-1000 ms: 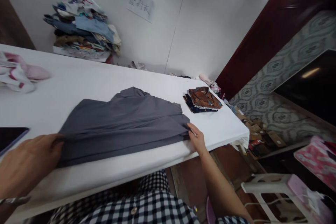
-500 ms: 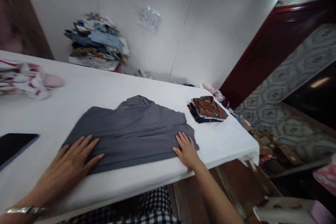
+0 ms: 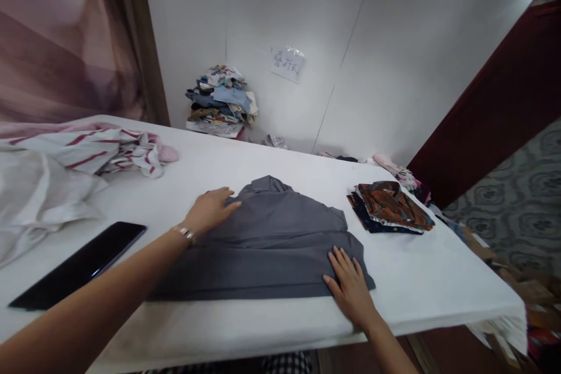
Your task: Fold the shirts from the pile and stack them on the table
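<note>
A dark grey shirt (image 3: 280,245), partly folded, lies flat on the white-covered table (image 3: 302,166) with its collar at the far side. My left hand (image 3: 210,210), a silvery bracelet at its wrist, rests at the shirt's upper left edge beside the collar, fingers stretched out. On the shirt's lower right part, my right hand (image 3: 349,287) lies flat with its fingers spread. Neither hand grips the cloth. My left forearm hides part of the shirt's left end.
Left of the shirt lies a black tablet (image 3: 83,263). Striped and white cloth (image 3: 100,149) is heaped at the far left. Folded patterned garments (image 3: 394,205) sit to the right. Behind the table rises a pile of clothes (image 3: 223,99) by a wall with a handwritten sign (image 3: 287,63).
My left hand has moved from the shirt's lower left corner up to its far left edge. My right hand stays on the right part. The view has swung left.
</note>
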`<state>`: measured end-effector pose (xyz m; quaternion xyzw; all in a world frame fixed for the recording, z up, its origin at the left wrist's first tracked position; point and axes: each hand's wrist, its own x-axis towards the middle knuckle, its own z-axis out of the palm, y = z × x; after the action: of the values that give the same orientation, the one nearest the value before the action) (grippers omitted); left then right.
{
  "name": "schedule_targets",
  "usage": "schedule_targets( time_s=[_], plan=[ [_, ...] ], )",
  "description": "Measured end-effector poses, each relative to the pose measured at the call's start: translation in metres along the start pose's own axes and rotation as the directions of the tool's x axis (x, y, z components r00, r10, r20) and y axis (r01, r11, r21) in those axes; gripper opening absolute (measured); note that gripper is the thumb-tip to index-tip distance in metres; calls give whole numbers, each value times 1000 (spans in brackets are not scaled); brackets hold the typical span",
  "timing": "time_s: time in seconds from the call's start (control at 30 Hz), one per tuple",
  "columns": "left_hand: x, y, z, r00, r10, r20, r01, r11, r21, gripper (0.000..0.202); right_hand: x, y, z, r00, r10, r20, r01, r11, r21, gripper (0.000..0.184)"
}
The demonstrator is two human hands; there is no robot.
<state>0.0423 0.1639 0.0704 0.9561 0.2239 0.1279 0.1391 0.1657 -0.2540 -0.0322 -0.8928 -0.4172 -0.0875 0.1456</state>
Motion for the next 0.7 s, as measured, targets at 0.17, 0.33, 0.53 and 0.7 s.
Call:
schedule_targets(
  time_s=[0.17, 0.33, 0.53, 0.7],
  plan=[
    [91, 28, 23, 971, -210, 112, 213, 977, -14, 64, -3, 2, 4, 999, -31, -30, 30, 999, -39, 55],
    [133, 47, 47, 934, -321, 160, 325, 946, -2, 45, -5, 1, 3, 999, -41, -20, 39, 995, -91, 53],
    [163, 89, -1, 974, -176, -142, 167, 984, -68, 38, -2, -4, -4, 999, -3, 42, 6, 998, -70, 53],
    [142, 122, -33, 904, 76, -420, -181, 960, -216, 28, 1, -9, -9, 996, 53, 66, -55, 998, 38, 53]
  ],
)
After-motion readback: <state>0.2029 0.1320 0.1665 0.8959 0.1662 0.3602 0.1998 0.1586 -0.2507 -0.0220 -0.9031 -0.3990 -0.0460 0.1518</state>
